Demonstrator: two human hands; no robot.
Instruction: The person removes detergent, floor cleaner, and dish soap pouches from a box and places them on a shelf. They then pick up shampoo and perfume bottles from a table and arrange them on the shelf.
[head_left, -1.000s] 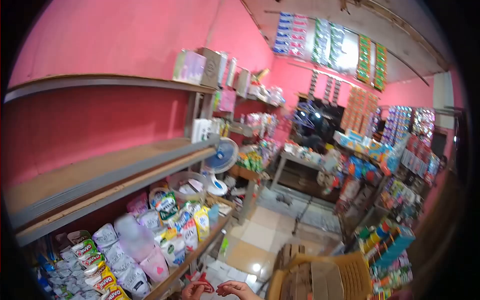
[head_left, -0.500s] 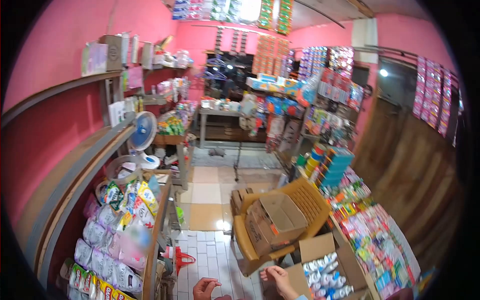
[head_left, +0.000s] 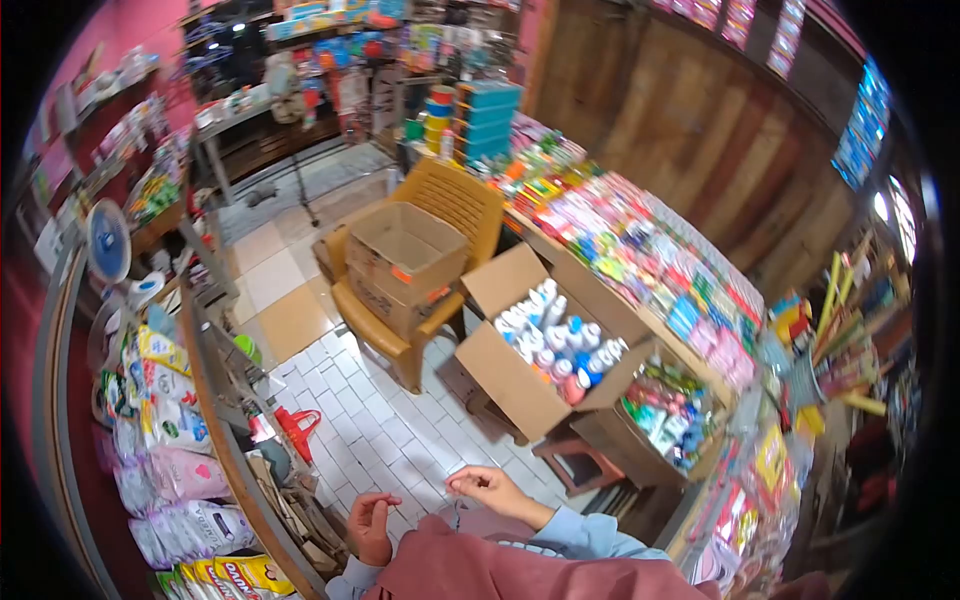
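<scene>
My left hand (head_left: 372, 527) hovers low over the white tiled floor (head_left: 400, 420) with its fingers curled in, and I see nothing in it. It is near the edge of the wooden shelf (head_left: 215, 400). My right hand (head_left: 492, 489), in a light blue sleeve, is a little to the right with its fingertips pinched together. Whether something thin hangs from them is too small to tell. An open cardboard box of bottles (head_left: 548, 345) stands on a stool just beyond my right hand.
An empty cardboard box (head_left: 405, 255) sits on a yellow plastic chair (head_left: 455, 197). Packets (head_left: 160, 400) fill the left shelf, with a fan (head_left: 107, 240) farther back. A red object (head_left: 297, 430) lies by the shelf. A counter of sachets (head_left: 650, 260) runs along the right.
The view has swung right and down, from the pink wall and shelves to the floor, chair and boxes. My hands have moved apart and show more fully.
</scene>
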